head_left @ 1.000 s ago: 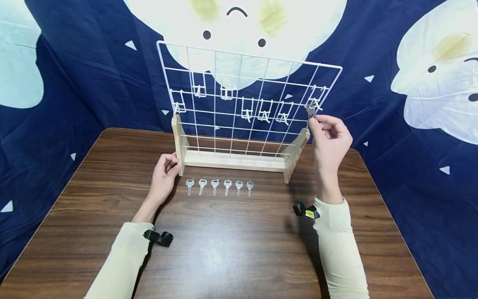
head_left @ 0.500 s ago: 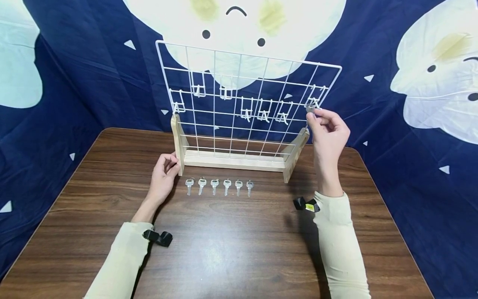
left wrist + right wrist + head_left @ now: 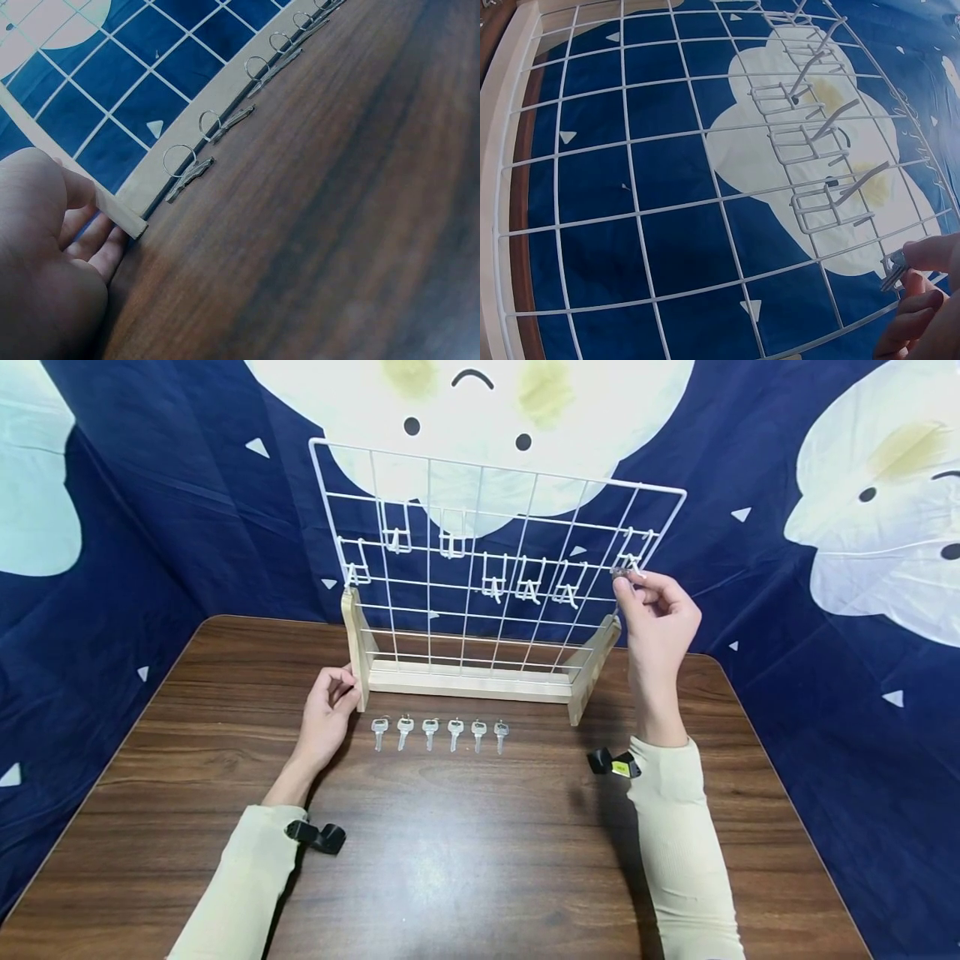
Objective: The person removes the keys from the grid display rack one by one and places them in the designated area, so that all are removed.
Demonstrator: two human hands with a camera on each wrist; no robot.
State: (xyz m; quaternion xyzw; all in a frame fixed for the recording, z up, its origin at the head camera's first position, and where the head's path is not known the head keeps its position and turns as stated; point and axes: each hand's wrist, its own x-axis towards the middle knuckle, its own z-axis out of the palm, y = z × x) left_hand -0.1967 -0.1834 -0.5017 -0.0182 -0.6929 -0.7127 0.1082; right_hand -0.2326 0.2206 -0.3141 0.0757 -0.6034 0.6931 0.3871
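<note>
My right hand (image 3: 663, 622) pinches a key (image 3: 621, 574) between thumb and fingertips, close to the rightmost white hook (image 3: 630, 560) of the wire grid (image 3: 483, 466). In the right wrist view that key (image 3: 897, 261) shows at the fingertips; whether its ring is on the hook is hidden. My left hand (image 3: 324, 717) holds the left wooden upright (image 3: 354, 643) of the grid's stand low down, with fingers bent around its edge in the left wrist view. In front of the stand, several keys (image 3: 454, 733) with metal rings lie in a row on the table.
Several more white hooks hang on the grid, such as a left one (image 3: 357, 570) and a middle one (image 3: 493, 585). The brown wooden table (image 3: 450, 843) reaches back to a blue curtain (image 3: 187, 510) with white cloud prints.
My right hand has risen slightly with the key, bringing it up against the rightmost hook. The left hand stays on the upright, and the row of keys is unchanged.
</note>
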